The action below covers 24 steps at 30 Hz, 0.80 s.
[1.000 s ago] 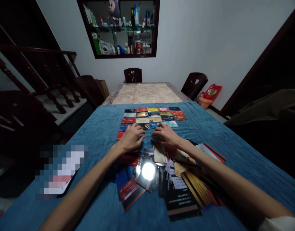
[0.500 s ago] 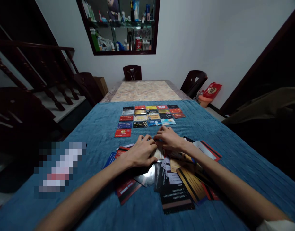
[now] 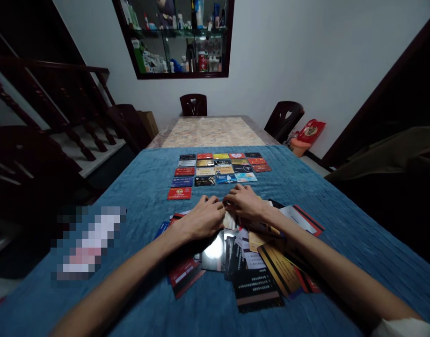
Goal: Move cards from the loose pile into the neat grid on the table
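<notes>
My left hand (image 3: 207,216) and my right hand (image 3: 245,202) meet over a loose pile of plastic cards, fingers curled inward. Between them shows part of a cream card (image 3: 229,220), its top edge running under my fingers. My fingertips are hidden, but both hands look closed on this card. Below lie a shiny silver card (image 3: 214,251), a black card (image 3: 257,289), a gold card (image 3: 280,269) and a red card (image 3: 183,277), overlapping with several others. Beyond my hands, several cards lie face up in rows, with a red card (image 3: 179,193) at the near left.
A blue cloth (image 3: 137,290) covers the near part of the table. At left lies a blurred-out pale object (image 3: 91,245). Dark wooden chairs stand around the table, including a chair (image 3: 193,105) at its far end. A glass-shelved cabinet (image 3: 176,75) is set in the wall.
My left hand has shifted slightly left and up, uncovering more of the silver card. The cream card has moved a little with my hands. The rows of cards stay the same.
</notes>
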{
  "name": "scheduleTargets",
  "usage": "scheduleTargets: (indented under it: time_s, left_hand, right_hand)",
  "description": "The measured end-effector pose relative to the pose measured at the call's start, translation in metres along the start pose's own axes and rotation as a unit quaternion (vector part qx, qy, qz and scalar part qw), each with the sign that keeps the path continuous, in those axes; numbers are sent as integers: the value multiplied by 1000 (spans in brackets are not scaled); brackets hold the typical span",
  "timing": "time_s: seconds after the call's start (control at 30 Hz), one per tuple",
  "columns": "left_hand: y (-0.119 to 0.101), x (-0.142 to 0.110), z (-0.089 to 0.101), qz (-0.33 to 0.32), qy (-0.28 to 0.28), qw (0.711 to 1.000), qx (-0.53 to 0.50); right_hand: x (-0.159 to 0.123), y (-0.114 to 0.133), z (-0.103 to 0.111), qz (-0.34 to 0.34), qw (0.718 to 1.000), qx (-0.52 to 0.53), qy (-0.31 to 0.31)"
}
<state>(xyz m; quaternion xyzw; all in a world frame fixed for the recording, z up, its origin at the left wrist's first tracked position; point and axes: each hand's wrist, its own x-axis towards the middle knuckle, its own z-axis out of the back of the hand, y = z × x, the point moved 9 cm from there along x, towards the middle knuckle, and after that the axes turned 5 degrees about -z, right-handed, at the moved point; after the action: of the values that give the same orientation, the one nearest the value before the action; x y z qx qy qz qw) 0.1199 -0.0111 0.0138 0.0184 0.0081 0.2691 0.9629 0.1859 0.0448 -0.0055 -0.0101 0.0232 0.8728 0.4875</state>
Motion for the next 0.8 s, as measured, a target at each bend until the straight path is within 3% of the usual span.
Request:
scheduleTargets:
  time_s: [0.17,0.5,0.8]
  left_hand:
    - [9,-1,-3,1,1,998,66]
    - [22,0,-10,32,14,996,85]
    - [17,-2,0,73,-13,996,47]
  right_hand:
    - [2,-8,-2,-20,1000,6,-4]
    - [-1,-15,2,-34,999,14,23]
    - [-4,-8,-1,16,999,40,26]
